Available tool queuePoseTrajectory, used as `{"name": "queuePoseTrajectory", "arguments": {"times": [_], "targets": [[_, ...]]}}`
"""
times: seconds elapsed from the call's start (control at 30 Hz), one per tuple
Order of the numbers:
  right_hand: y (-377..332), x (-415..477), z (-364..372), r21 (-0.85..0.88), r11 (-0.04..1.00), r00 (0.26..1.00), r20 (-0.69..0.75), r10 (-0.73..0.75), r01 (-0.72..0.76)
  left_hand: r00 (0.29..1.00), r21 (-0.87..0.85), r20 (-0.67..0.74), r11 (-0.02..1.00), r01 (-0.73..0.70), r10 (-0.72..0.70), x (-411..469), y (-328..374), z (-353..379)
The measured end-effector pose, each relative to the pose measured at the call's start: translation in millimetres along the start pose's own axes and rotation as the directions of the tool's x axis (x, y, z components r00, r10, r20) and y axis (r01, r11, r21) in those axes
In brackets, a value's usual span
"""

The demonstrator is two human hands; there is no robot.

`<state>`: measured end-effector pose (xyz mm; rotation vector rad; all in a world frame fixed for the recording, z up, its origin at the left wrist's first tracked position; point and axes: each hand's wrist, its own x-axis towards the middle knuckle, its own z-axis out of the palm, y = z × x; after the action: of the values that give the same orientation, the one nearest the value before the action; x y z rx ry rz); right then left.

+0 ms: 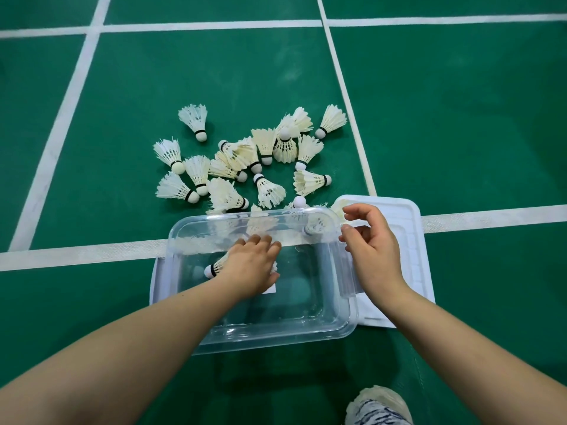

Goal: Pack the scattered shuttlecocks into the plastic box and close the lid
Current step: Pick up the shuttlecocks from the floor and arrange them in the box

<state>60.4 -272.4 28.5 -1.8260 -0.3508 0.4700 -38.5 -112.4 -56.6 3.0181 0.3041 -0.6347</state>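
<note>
Shuttlecocks (245,161) lie heaped on the green court floor (460,133) just beyond the box. I count about fifteen in the open, but the middle of the pile overlaps too much for an exact number. A few more show only as corks and feather tips behind the far wall. Each has a rounded white cork, a dark band and a flared skirt of cream feathers, some of them frayed at the edges. Most lie on their sides; at least one stands cork up.

One plastic box (276,335) sits in front of me, clear, rectangular, with rounded corners and a glossy rim. One white lid (411,228) lies flat on the floor at its right, ridged in steps, with the box overlapping its left part.

Inside the box I see a single shuttlecock (213,268). Its cork pokes out beside my left hand (251,265), which lies palm down over the feathers; I cannot tell whether my fingers close round it. Another shows through the far right corner of the box, inside or behind I cannot say.

My right hand (372,250) hovers over the right rim with fingers loosely curled, holding nothing.

White lines (76,256) cross the floor, one passing under the box. One pale patterned shoe (379,406) shows at the bottom edge.
</note>
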Motion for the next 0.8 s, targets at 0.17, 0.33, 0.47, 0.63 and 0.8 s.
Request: {"name": "queuePoseTrajectory", "arguments": {"times": [0.17,0.33,0.47,0.63,0.8], "targets": [[-6,-3,2,-0.012,1.000,1.000,0.013,-0.005,0.005,0.993,-0.054,-0.110,0.998,-0.038,0.032,-2,-5,-8],[-13,-9,3,-0.018,0.999,0.999,0.034,-0.034,0.035,0.955,-0.119,-0.286,0.985,-0.121,0.083,-8,-10,-29],[-17,-9,6,-0.049,0.995,0.996,0.048,-0.080,0.082,0.854,-0.178,-0.502,0.949,-0.259,0.138,-14,-8,-53],[-45,26,12,-0.172,0.963,0.972,0.147,-0.181,0.205,0.731,-0.180,-0.672,0.932,-0.315,0.118,-13,-31,-108],[-69,93,40,-0.476,0.839,0.929,0.360,-0.087,0.263,0.740,-0.338,-0.663,0.926,-0.165,-0.111,-2,-69,-128]]}}
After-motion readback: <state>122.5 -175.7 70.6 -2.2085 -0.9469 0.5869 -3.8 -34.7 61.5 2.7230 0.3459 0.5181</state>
